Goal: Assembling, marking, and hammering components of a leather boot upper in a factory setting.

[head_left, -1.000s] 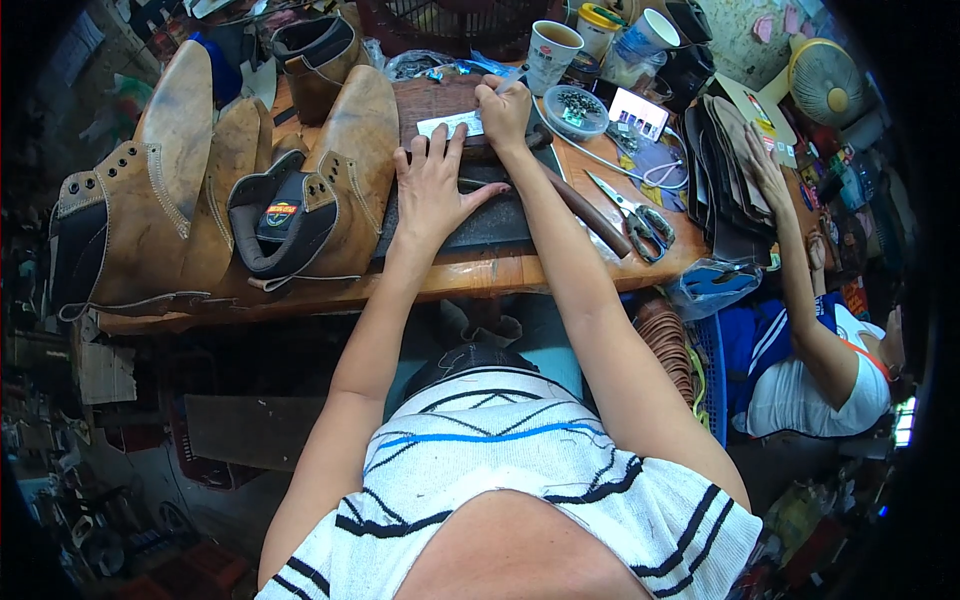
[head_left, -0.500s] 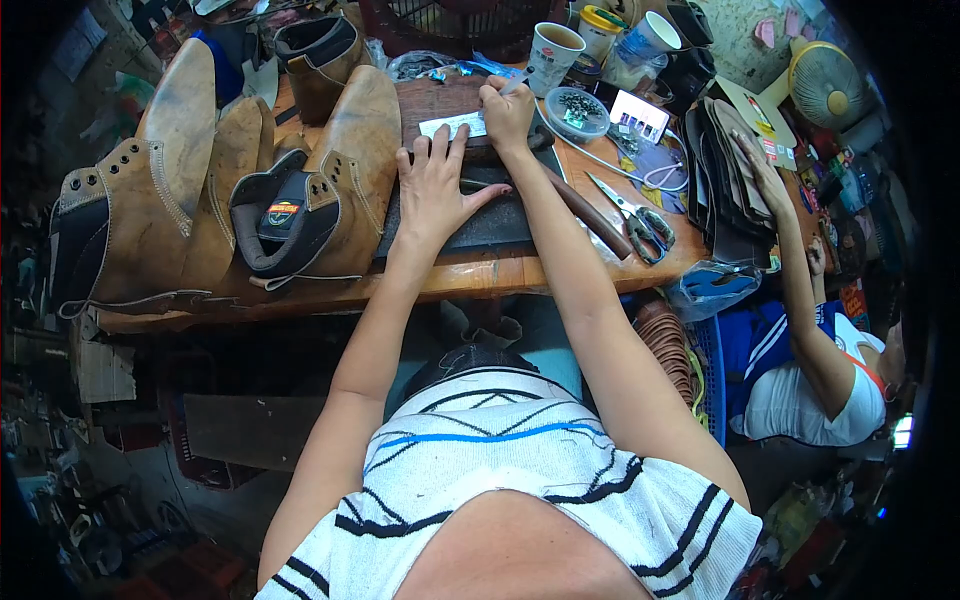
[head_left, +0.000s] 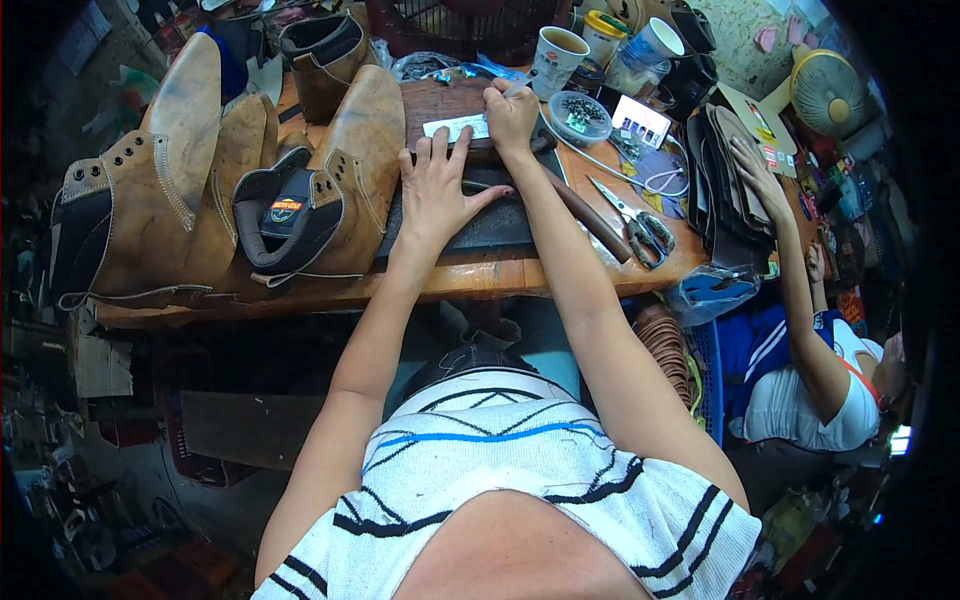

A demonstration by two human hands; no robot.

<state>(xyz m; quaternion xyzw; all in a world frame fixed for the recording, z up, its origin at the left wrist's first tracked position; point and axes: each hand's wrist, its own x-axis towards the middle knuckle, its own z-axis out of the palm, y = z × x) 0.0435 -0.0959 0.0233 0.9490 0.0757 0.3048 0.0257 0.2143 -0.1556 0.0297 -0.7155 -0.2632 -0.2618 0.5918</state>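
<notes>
My left hand lies flat with its fingers spread, fingertips pressing on a small white slip of paper. Closed in a writing grip at the slip's right end, my right hand holds a pen, its pale upper end sticking out above the knuckles. The pen's tip is hidden behind the fingers. Beneath the slip is a worn brown board, with a dark mat nearer me. Several brown leather boot uppers stand left of my left hand.
Scissors and a curved brown tool handle lie right of my forearm. Cups, a tub of small metal pieces and a lit phone stand beyond. A co-worker's hand rests on stacked leather pieces.
My hands hold nearly the same pose, the right still gripping the pen at the slip. The whole view has shifted very slightly. The co-worker's hand stays on the leather stack.
</notes>
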